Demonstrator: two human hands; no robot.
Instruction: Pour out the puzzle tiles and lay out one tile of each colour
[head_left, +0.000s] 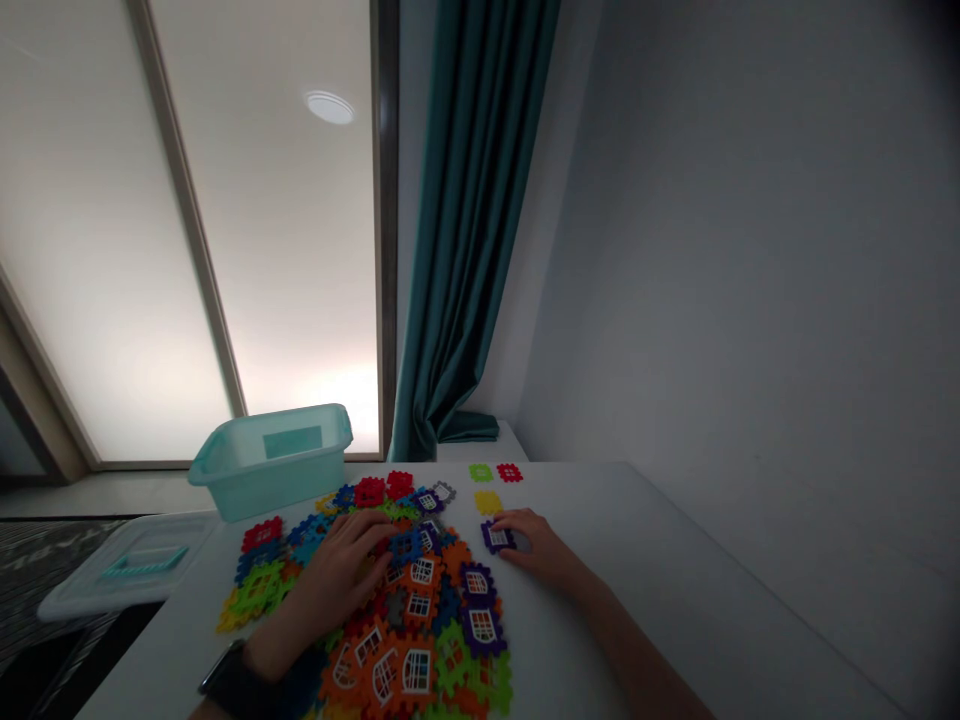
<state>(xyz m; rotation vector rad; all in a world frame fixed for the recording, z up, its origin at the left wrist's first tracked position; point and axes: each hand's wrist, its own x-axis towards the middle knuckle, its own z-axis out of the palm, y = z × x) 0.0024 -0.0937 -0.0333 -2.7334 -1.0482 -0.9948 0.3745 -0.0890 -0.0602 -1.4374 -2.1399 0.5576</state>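
Note:
A heap of coloured interlocking plastic tiles (pixel 420 610), many with white window inserts, lies on the white table (pixel 675 600). My left hand (pixel 337 575) rests flat on the heap with its fingers spread, palm down; a dark watch sits on that wrist. My right hand (pixel 536 545) is to the right of the heap, its fingertips pressed on a purple window tile (pixel 496 538) lying on the table. Three single tiles lie apart beyond it: a yellow one (pixel 487 501), a green one (pixel 481 472) and a red one (pixel 509 472).
A translucent teal bin (pixel 274 460) stands at the table's back left, its lid (pixel 127 565) lying flat at the left edge. A dark green curtain (pixel 472 250) hangs behind, beside a bright window. A grey wall runs along the right.

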